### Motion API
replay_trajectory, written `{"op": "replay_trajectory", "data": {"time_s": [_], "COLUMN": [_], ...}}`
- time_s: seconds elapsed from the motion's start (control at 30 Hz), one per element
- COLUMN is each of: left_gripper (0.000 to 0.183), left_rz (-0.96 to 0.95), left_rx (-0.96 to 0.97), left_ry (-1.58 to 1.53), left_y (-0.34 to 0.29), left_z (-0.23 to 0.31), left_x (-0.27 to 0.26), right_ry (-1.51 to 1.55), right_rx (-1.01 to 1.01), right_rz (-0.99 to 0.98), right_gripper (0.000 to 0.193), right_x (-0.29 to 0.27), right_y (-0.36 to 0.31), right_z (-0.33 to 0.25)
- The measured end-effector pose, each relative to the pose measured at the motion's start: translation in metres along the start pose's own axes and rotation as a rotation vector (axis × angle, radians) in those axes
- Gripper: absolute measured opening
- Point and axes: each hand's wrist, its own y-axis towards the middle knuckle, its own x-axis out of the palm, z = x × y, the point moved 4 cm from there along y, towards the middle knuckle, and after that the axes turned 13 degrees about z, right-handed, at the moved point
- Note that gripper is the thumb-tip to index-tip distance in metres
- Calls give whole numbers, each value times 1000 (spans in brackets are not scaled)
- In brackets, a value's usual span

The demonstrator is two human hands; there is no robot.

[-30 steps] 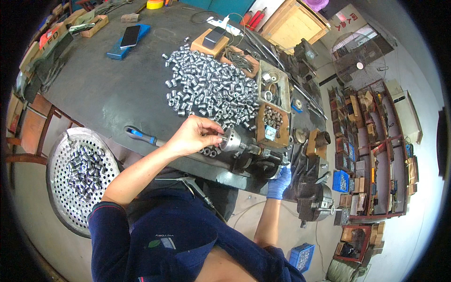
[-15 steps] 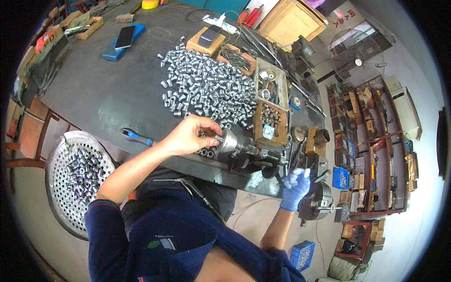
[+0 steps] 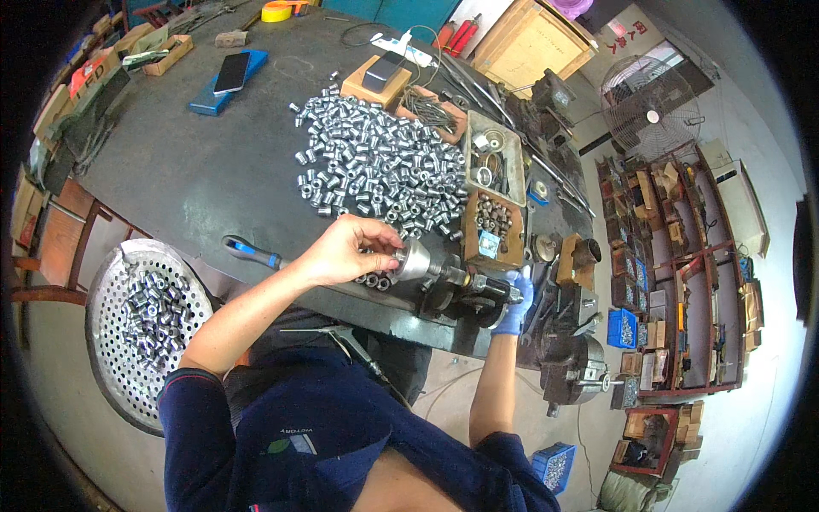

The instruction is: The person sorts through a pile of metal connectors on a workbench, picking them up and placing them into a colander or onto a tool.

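My bare left hand (image 3: 350, 249) pinches a small metal bushing at the mouth of a silver conical chuck (image 3: 415, 259). This chuck is the left end of a dark bench spindle fixture (image 3: 452, 294) at the table's near edge. In a blue glove, my right hand (image 3: 515, 305) is closed around the fixture's right end; its thumb and some fingers are partly hidden. A few bushings (image 3: 372, 280) lie just below my left hand. Behind it spreads a large pile of shiny flanged metal bushings (image 3: 375, 158).
A blue-handled tool (image 3: 249, 251) lies left of my left forearm. At lower left stands a perforated metal tray (image 3: 107, 333) with more bushings. Beyond the fixture are a wooden box of small parts (image 3: 505, 249) and a parts tray (image 3: 518, 183). A vise (image 3: 573, 367) sits at right.
My right hand has moved left and up from beside the vise onto the fixture's right end. My left hand stays at the chuck.
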Motion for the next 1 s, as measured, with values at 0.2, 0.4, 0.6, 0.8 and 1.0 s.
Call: {"op": "replay_trajectory", "data": {"time_s": [0.2, 0.4, 0.6, 0.8, 1.0], "left_gripper": [22, 18, 15, 15, 16], "left_rz": [13, 7, 1, 29, 5], "left_rx": [0, -105, -132, -166, -171], "left_ry": [-41, -115, -64, -82, -171], "left_y": [-3, -1, 1, -2, -3], "left_z": [0, -5, -2, -4, -4], "left_x": [0, 2, 3, -4, -5], "right_ry": [-13, -50, -140, 209, 173], "right_rx": [74, 127, -86, -208, -107], "right_rz": [8, 80, -35, -251, -309], "right_gripper": [19, 19, 21, 30, 39], "right_x": [-14, -34, 21, 56, -3], "right_y": [-61, -26, 15, -75, -115], "right_z": [-4, 9, -28, -98, -75]}}
